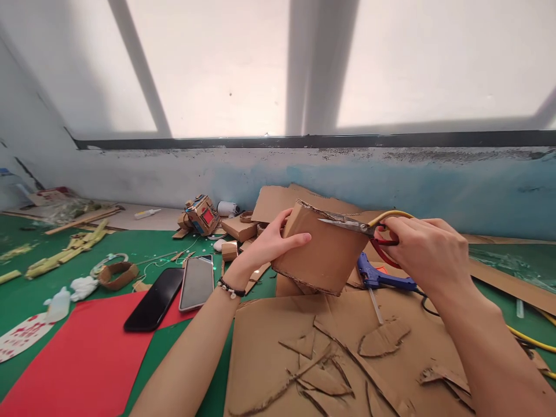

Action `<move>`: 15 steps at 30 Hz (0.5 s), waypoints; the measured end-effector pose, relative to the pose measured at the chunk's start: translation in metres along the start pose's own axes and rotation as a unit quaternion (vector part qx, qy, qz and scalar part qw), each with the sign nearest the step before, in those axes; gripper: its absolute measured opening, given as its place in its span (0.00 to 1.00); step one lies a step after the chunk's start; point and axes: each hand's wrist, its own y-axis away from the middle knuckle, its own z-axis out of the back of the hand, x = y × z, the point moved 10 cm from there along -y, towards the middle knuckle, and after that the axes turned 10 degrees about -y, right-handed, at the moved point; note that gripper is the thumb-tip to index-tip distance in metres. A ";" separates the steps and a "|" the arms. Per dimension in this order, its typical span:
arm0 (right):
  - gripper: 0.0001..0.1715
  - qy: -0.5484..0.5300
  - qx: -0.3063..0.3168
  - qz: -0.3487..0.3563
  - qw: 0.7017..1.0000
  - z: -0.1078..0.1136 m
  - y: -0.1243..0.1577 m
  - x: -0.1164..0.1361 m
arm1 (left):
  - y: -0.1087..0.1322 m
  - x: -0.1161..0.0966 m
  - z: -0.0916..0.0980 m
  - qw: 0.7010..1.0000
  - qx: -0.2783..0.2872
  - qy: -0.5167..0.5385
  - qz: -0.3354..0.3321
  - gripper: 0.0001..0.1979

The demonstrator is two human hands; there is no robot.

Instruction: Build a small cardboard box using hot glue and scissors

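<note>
My left hand (278, 237) grips the left side of a bent cardboard piece (319, 249), with the thumb pressed on its front face. The piece is held up above a large flat cardboard sheet (260, 341). In my right hand (417, 249) are scissors (347, 223) with red and yellow handles. Their blades point left and lie along the top edge of the bent piece. Cardboard scraps (324, 379) are scattered on the sheet below. Behind the held piece, more cardboard (273, 202) leans near the wall.
A blue glue gun (382, 278) lies right of centre. Two phones (154, 299) and red paper (82, 353) are on the green table (174, 347) at left. Further back stand a small cardboard model (202, 215), a cardboard ring (118, 275) and a white bottle (58, 304).
</note>
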 end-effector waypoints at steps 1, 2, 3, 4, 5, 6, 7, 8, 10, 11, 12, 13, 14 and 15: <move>0.17 -0.001 0.020 -0.008 1.000 -0.005 0.001 -0.001 | 0.000 0.000 0.000 1.000 0.002 -0.004 0.002 0.45; 0.15 -0.005 0.031 -0.009 0.999 -0.009 0.001 -0.002 | 0.001 0.000 0.000 1.000 0.001 -0.010 0.003 0.45; 0.13 -0.011 0.040 -0.002 0.999 -0.012 0.001 0.000 | 0.001 -0.001 0.000 1.000 -0.001 -0.017 0.003 0.46; 0.12 -0.016 0.047 0.009 0.999 -0.014 0.001 0.002 | 0.002 -0.001 0.000 1.000 -0.002 -0.024 0.002 0.46; 0.12 -0.019 0.051 0.016 0.998 -0.015 0.001 0.004 | 0.002 -0.003 0.000 1.000 -0.003 -0.029 0.000 0.47; 0.13 -0.019 0.055 0.017 0.998 -0.016 0.001 0.004 | 0.002 -0.004 0.000 1.000 -0.002 -0.031 -0.004 0.47; 0.14 -0.017 0.057 0.011 0.998 -0.015 0.000 0.004 | 0.003 -0.005 0.000 1.000 0.000 -0.031 -0.007 0.47; 0.16 -0.016 0.060 -0.001 0.998 -0.015 0.000 0.003 | 0.003 -0.006 0.000 1.000 0.002 -0.029 -0.009 0.47; 0.18 -0.011 0.057 -0.035 0.998 -0.011 0.001 0.001 | 0.004 -0.007 0.001 1.000 0.002 -0.030 -0.006 0.48; 0.20 -0.005 0.053 -0.052 0.997 -0.009 0.002 -0.001 | 0.004 -0.007 0.002 0.999 0.001 -0.032 -0.003 0.48; 0.21 0.002 0.050 -0.064 0.997 -0.007 0.003 -0.002 | 0.003 -0.006 0.003 0.999 0.000 -0.036 0.000 0.48; 0.23 0.010 0.051 -0.073 0.996 -0.007 0.004 -0.002 | 0.003 -0.005 0.004 0.999 -0.003 -0.041 0.002 0.48; 0.23 0.015 0.057 -0.074 0.995 -0.008 0.005 -0.003 | 0.003 -0.005 0.004 0.999 -0.004 -0.045 0.003 0.47; 0.23 0.018 0.068 -0.072 0.995 -0.012 0.006 -0.003 | 0.003 -0.004 0.005 0.999 -0.003 -0.048 0.005 0.47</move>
